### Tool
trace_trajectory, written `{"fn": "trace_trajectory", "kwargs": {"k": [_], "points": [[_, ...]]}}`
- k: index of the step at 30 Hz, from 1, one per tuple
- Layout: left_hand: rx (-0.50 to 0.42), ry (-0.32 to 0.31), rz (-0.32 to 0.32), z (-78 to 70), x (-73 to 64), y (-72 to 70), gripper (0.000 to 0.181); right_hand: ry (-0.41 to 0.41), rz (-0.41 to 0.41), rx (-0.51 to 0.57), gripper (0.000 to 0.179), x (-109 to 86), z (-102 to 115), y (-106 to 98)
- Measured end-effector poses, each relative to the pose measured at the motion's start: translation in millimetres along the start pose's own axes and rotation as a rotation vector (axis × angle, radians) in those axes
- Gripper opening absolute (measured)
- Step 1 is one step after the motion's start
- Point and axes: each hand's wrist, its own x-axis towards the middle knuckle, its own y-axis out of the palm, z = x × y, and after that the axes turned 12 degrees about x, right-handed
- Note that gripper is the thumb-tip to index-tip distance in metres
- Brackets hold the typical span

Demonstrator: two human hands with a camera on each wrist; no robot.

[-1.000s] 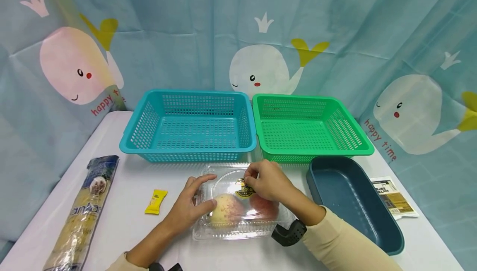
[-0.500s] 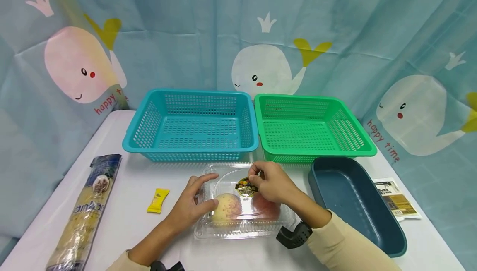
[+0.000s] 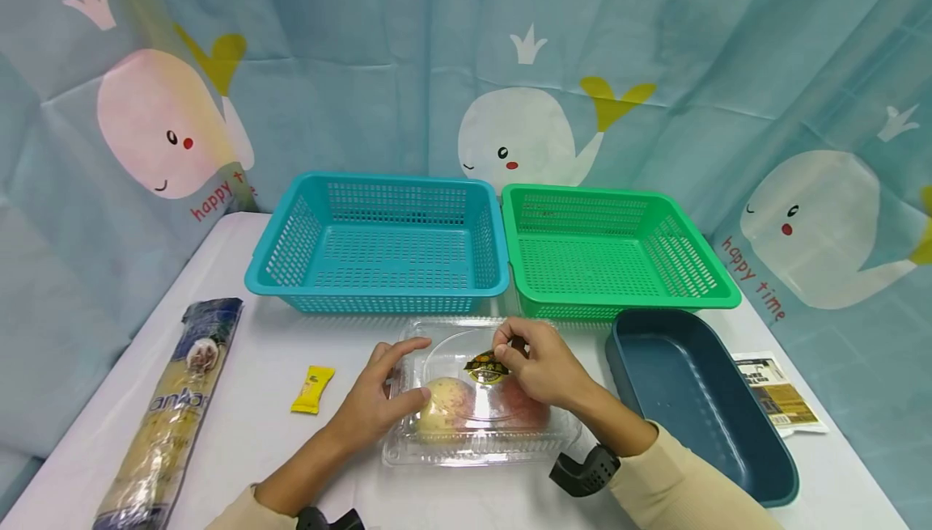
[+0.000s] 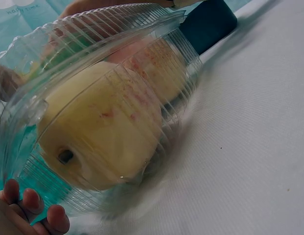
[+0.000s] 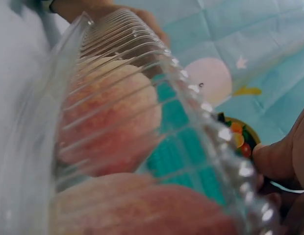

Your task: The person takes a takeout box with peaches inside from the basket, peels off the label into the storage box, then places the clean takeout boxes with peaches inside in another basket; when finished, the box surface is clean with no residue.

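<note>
A clear plastic clamshell box (image 3: pixel 473 449) holding two pinkish-yellow peaches (image 3: pixel 444 404) lies in the middle of the table, lid down. My right hand (image 3: pixel 542 364) pinches the right edge of a round black-and-gold sticker (image 3: pixel 484 368) on the lid, between thumb and index finger. The sticker's upper part is bent up; in the right wrist view the sticker (image 5: pixel 239 139) shows its fruit print by the thumb. My left hand (image 3: pixel 379 392) rests on the box's left end, thumb and index finger stretched onto the lid. Its other fingertips (image 4: pixel 32 200) hang beside the box's wall.
Behind stand a blue basket (image 3: pixel 389 295) and a green basket (image 3: pixel 626 302). A dark blue tub (image 3: pixel 699 400) is right of the box, with a printed packet (image 3: pixel 782 396) beyond it. Left are a yellow sachet (image 3: pixel 313 389) and a long noodle packet (image 3: pixel 171 417).
My right hand has drawn slightly rightward with the sticker's edge, and the sticker's upper part is now more bent up. The left hand keeps its place on the box. The head view has shifted slightly.
</note>
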Motion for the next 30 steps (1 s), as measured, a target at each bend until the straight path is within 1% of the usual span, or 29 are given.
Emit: {"fn": "trace_trajectory", "kwargs": {"k": [5,7,9,12,14,15,18,22,24,27,30], "points": [[0.004,-0.016,0.009,1.4,0.6,0.3,0.056,-0.028,-0.018,0.190,0.011,-5.2,0,-2],[0.009,-0.024,0.008,2.1,0.3,0.3,0.056,-0.058,-0.033,0.280,0.007,-5.8,1,-4],[0.015,-0.023,0.004,2.4,0.3,0.2,0.055,-0.089,-0.072,0.374,0.007,-5.6,4,-9],[0.018,-0.026,-0.001,2.3,-0.1,0.3,0.055,-0.149,-0.129,0.497,0.015,-4.9,13,-20],[0.017,-0.026,0.000,1.5,-0.3,0.2,0.056,-0.171,-0.147,0.487,0.020,-5.3,20,-30],[0.018,-0.027,0.001,1.3,-0.4,0.1,0.056,-0.181,-0.139,0.474,0.020,-5.7,24,-35],[0.015,-0.039,0.002,0.9,-1.1,0.3,0.057,-0.204,-0.093,0.406,0.015,-7.7,32,-49],[0.016,-0.040,0.005,1.0,-1.0,1.0,0.056,-0.282,-0.004,0.365,0.007,-10.7,38,-68],[0.016,-0.040,0.006,1.2,-1.1,1.3,0.056,-0.309,0.047,0.355,0.007,-12.3,40,-77],[0.019,-0.045,0.006,1.3,-1.6,1.5,0.056,-0.349,0.104,0.296,0.006,-14.4,42,-90],[0.021,-0.052,0.006,1.1,-2.4,1.5,0.056,-0.355,0.133,0.227,0.007,-18.0,42,-104]]}}
